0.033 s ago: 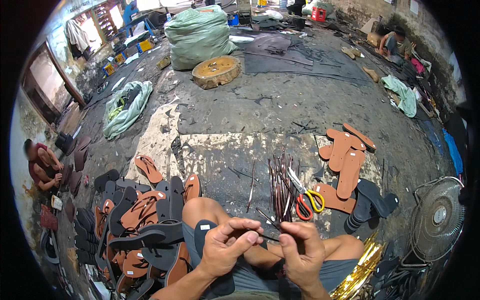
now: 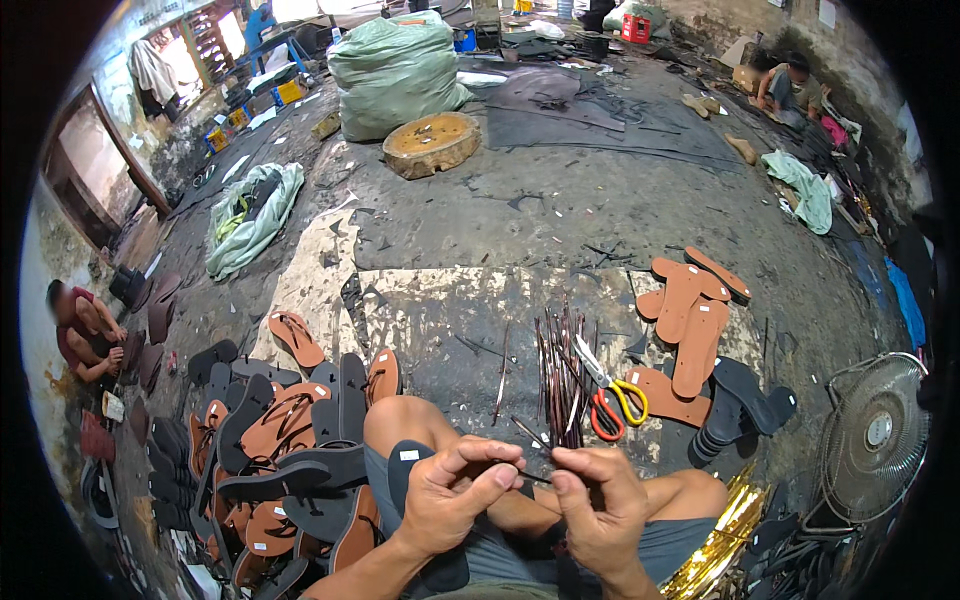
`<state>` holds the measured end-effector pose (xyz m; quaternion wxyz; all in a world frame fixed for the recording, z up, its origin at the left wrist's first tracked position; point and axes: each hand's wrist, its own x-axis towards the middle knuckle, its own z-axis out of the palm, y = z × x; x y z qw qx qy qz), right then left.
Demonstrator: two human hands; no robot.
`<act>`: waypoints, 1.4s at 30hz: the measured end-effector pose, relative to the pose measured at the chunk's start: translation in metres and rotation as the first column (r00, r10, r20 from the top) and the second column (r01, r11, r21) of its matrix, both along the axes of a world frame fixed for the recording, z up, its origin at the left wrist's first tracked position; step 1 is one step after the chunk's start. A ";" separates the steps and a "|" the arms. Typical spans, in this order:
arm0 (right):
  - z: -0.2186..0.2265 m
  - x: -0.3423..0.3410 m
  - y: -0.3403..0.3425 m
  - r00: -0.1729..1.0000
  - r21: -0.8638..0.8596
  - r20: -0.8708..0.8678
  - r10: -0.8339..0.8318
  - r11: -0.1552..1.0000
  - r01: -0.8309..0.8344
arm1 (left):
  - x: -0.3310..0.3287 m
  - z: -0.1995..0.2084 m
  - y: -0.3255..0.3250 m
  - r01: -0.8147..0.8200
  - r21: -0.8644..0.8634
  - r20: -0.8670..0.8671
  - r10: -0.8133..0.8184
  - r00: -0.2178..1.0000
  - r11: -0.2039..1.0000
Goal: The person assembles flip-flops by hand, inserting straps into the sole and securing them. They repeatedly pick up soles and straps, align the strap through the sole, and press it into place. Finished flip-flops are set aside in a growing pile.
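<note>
My left hand point(image 2: 462, 495) and my right hand point(image 2: 603, 505) are raised over my lap, close together. Stretched between them is a thin dark strap point(image 2: 536, 478), each hand pinching it between thumb and fingers. A black sandal sole point(image 2: 398, 470) with a white label rests on my left thigh, partly hidden behind my left hand. Beyond my hands, a bundle of dark brown strips point(image 2: 562, 370) lies on the floor. Scissors point(image 2: 612, 392) with one red and one yellow handle loop lie against its right side.
A heap of brown and black sandals point(image 2: 290, 420) is at my left. Brown soles point(image 2: 690, 325) and black soles point(image 2: 735, 400) lie right, near a fan point(image 2: 878, 432) and gold strips point(image 2: 722, 535). Ahead stand a wooden block point(image 2: 432, 146) and green sack point(image 2: 395, 75). Another person point(image 2: 88, 330) sits far left.
My right hand has shifted slightly left, bringing its fingertips nearer to my left hand. The strap stays pinched between both hands.
</note>
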<state>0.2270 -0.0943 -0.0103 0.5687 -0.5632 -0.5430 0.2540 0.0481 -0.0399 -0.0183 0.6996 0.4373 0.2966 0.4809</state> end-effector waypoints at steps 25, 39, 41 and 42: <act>0.018 0.009 -0.010 0.910 -0.120 -0.358 0.210 0.956 -0.268 | -0.060 -0.011 0.019 0.166 0.435 -0.765 0.265 0.587 0.885; 0.077 0.033 -0.025 0.538 0.588 -0.188 0.822 0.533 -0.608 | -0.071 0.013 -0.016 -0.071 -0.223 -0.624 -0.086 0.777 0.972; 0.067 0.028 -0.022 0.806 0.351 -0.144 0.574 0.791 -0.500 | -0.055 0.022 -0.003 -0.068 -0.169 -0.577 -0.042 0.816 0.983; 0.059 0.023 -0.019 0.918 0.171 -0.077 0.390 0.912 -0.373 | -0.045 0.023 0.001 -0.038 -0.128 -0.494 -0.030 0.869 0.991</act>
